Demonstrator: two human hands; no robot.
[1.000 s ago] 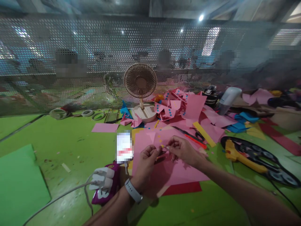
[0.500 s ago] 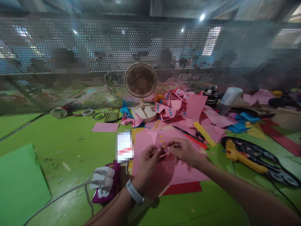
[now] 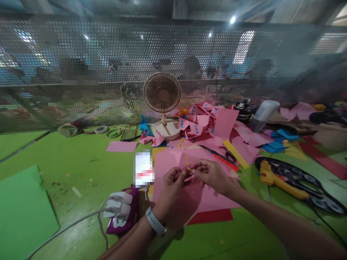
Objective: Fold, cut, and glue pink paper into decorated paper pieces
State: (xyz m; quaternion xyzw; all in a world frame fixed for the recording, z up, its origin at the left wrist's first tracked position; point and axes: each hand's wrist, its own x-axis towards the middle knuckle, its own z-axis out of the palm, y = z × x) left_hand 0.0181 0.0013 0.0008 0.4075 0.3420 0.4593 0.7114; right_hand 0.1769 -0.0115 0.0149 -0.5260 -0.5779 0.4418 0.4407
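Observation:
Over a pink paper sheet [image 3: 217,200], my left hand [image 3: 174,184] and my right hand [image 3: 213,175] meet fingertip to fingertip. Both are closed in a pinch around a tiny yellow paper piece [image 3: 189,168], mostly covered by the fingers. Several small yellow bits [image 3: 186,157] lie on the sheet just beyond my fingertips. A red sheet [image 3: 214,216] sticks out from under the pink one. To the right of my right hand lie scissors [image 3: 230,156] and a red-orange craft knife [image 3: 226,162]. My left wrist wears a white band.
A small fan [image 3: 162,93] stands before a perforated screen [image 3: 108,47]. Folded pink paper pieces [image 3: 199,121] are heaped beside it. A glue gun [image 3: 282,184] rests at right. On the left are a phone [image 3: 143,168], a purple power strip [image 3: 123,220] with plugs and cable, tape rolls [image 3: 114,133] and green paper [image 3: 24,206].
Very little differs. My fingertips have shifted slightly around the tiny yellow piece, which now shows less. Objects on the table have stayed put.

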